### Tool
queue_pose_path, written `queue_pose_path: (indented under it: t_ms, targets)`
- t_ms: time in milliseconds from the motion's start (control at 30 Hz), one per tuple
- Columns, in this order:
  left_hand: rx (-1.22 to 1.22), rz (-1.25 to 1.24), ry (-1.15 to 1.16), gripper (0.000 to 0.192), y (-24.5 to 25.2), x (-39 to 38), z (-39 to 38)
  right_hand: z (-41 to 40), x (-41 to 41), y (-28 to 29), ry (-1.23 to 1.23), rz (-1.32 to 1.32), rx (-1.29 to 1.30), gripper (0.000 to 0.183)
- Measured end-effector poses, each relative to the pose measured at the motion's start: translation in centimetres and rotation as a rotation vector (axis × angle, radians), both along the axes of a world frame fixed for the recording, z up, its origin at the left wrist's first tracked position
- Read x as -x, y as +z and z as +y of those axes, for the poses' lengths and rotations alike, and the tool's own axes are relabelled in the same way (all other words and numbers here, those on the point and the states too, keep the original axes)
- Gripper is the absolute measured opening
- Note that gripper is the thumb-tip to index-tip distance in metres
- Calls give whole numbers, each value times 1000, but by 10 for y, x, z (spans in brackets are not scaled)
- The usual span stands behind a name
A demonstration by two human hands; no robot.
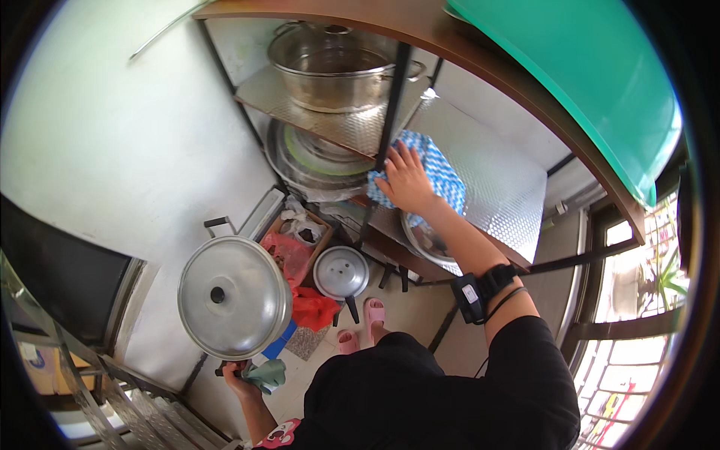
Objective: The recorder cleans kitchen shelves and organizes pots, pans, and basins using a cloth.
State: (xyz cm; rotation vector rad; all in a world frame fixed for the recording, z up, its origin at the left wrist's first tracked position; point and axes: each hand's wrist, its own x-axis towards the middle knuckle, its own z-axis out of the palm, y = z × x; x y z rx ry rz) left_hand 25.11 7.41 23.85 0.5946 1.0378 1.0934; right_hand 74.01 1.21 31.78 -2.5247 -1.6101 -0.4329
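My left hand [237,378] grips the lower black handle of a large lidded metal pot [235,298], with a green cloth [269,373] hanging beside the fingers. The pot's lid is on, with a black knob at its centre. My right hand [406,179] lies spread, palm down, on a blue-and-white wavy-patterned cloth [441,171] on the silver-lined shelf [489,174], just right of the black shelf post [394,101]. The palm is hidden, so any hold on the cloth's folds does not show.
A wide metal pot [337,84] stands on the upper left shelf, with round trays [315,163] below. On the floor are a pressure cooker [341,273], a red plastic bag [312,308] and a box of bags [320,239]. A green basin [596,73] overhangs the top. A metal ladder [84,371] stands lower left.
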Motion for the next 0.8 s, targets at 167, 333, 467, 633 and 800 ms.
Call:
queue_pose_path:
  t_ms: [167, 333, 467, 633, 800]
  targets:
    - [71, -9, -15, 17, 12, -27, 12, -41, 7, -10, 21, 47, -128, 44]
    - [21, 4, -63, 16, 1, -40, 27, -177, 28, -1, -107, 85, -129, 54]
    - [39, -34, -119, 16, -2, -50, 38, -251, 40, 6, -231, 94, -139, 49]
    - [33, -18, -64, 16, 10, -63, 26, -188, 39, 8, -85, 206, -124, 52]
    - [81, -95, -54, 18, -19, -34, 24, -72, 12, -6, 127, 147, -148, 55]
